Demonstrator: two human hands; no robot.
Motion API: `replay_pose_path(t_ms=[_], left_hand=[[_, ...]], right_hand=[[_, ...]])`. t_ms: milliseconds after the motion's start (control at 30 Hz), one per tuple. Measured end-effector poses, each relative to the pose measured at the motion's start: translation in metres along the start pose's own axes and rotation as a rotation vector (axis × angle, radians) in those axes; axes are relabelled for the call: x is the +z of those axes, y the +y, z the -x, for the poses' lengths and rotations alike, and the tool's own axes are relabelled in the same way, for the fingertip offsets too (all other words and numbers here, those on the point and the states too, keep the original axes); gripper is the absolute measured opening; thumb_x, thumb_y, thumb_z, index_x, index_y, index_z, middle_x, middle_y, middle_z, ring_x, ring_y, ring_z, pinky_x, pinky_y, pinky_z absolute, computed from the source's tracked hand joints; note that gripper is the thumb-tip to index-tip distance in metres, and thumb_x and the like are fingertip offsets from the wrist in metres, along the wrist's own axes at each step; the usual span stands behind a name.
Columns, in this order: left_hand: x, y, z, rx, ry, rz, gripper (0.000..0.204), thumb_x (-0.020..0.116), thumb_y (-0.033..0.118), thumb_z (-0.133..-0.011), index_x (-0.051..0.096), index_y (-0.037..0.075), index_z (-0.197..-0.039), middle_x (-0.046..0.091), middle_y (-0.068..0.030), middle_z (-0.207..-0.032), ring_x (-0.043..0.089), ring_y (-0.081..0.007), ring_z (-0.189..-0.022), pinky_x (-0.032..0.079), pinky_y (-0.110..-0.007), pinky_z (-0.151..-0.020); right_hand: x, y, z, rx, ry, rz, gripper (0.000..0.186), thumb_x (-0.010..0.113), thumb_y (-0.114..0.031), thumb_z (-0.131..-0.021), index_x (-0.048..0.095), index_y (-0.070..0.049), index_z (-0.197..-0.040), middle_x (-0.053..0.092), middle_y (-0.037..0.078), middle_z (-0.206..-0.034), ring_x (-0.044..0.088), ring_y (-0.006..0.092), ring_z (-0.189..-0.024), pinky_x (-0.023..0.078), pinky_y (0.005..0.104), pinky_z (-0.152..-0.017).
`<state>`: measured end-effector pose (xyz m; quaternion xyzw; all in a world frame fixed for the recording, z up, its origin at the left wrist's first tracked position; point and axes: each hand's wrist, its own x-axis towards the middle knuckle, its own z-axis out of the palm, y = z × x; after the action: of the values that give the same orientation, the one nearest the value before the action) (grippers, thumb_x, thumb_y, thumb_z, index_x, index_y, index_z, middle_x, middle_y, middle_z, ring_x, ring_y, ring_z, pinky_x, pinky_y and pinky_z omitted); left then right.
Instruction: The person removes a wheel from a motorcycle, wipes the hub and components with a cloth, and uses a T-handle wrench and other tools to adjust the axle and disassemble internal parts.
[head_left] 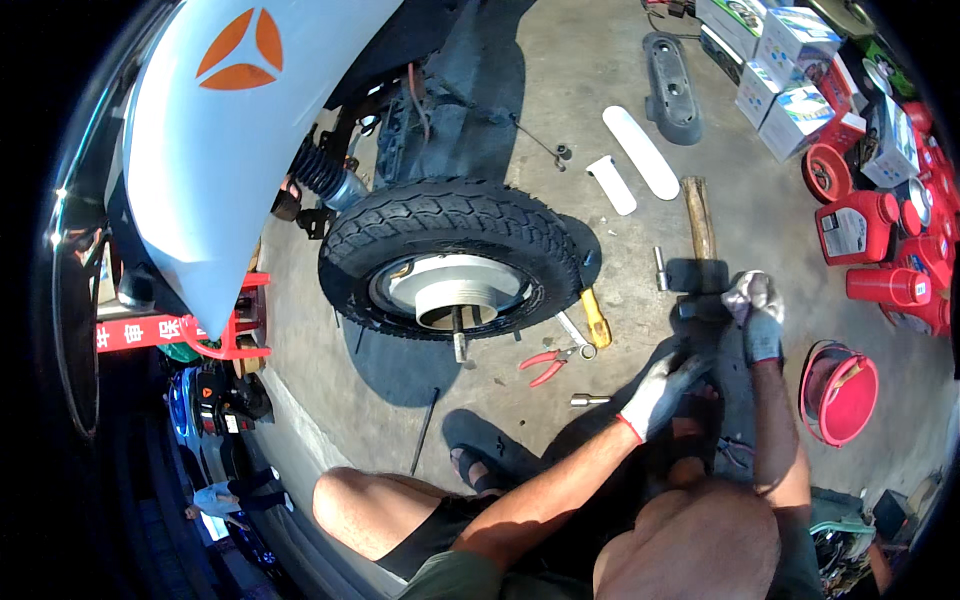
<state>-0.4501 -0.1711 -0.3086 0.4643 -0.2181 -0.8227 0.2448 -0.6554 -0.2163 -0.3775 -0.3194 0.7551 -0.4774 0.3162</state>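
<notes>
My left hand point(657, 395), in a white work glove with a red cuff, is stretched out with its fingers extended over the shaded floor near my foot. Nothing shows in it. My right hand point(760, 318), gloved in grey and white, has curled fingers beside the dark head of a hammer point(700, 212) with a wooden handle. What those fingers hold, if anything, I cannot make out. In front of me a wheel with a black tyre point(450, 215) and pale hub stands by a scooter's rear end, its axle pointing toward me.
Red-handled pliers point(545, 366), a yellow-handled screwdriver point(596, 320), a socket point(590, 400) and a metal rod point(425, 432) lie on the floor. White covers point(641, 152) lie beyond. At right are a red bucket point(838, 398), red bottles point(858, 228) and boxes point(797, 120). The scooter's white body point(230, 130) overhangs the left.
</notes>
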Motion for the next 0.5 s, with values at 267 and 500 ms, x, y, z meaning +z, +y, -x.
replay_pose_path(t_ms=[267, 500], left_hand=[[-0.054, 0.039, 0.050, 0.285, 0.148, -0.671, 0.041, 0.050, 0.026, -0.100, 0.056, 0.000, -0.131, 0.063, -0.0123, -0.123, 0.057, -0.0197, -0.112, 0.043, -0.030, -0.099], [-0.075, 0.110, 0.137, 0.161, 0.230, -1.062, 0.042, 0.051, 0.037, -0.098, 0.063, 0.007, -0.126, 0.064, -0.0177, -0.124, 0.061, -0.0306, -0.116, 0.046, -0.038, -0.099]], right_hand=[[-0.044, 0.000, -0.071, -0.332, 0.150, 0.457, 0.035, 0.062, -0.031, -0.095, 0.063, -0.002, -0.114, 0.066, 0.015, -0.097, 0.065, 0.0270, -0.088, 0.050, 0.0389, -0.078], [-0.065, -0.024, -0.112, -0.376, 0.085, 0.773, 0.039, 0.062, -0.034, -0.091, 0.055, -0.007, -0.118, 0.066, 0.020, -0.110, 0.064, 0.0374, -0.102, 0.049, 0.0447, -0.085]])
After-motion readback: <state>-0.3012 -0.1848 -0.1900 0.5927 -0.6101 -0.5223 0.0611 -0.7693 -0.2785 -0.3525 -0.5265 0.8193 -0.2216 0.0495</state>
